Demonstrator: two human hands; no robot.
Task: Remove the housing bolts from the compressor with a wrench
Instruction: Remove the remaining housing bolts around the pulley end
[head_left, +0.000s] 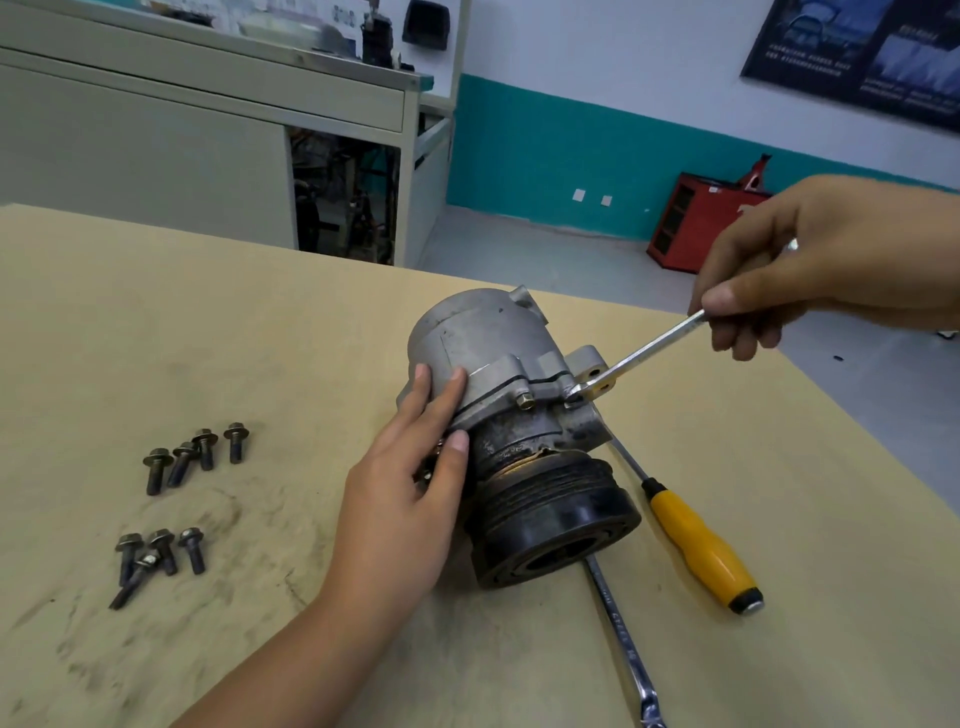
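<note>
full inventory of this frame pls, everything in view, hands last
compressor: 1, grey body with black pulley, table centre
wrench: 1, silver, head on a housing bolt on the compressor's right
seated bolt: 1, yellowish, still in the housing flange
loose bolts: 8, dark, two groups of four, table left
second wrench: 1, silver, flat on the table near the pulley
screwdriver: 1, yellow handle, right of the compressor
table: 1, tan
cabinet: 1, grey, background left
tool cart: 1, red, background right
poster: 1, dark, wall upper right
left hand: rests on the compressor
right hand: grip on the wrench handle
</note>
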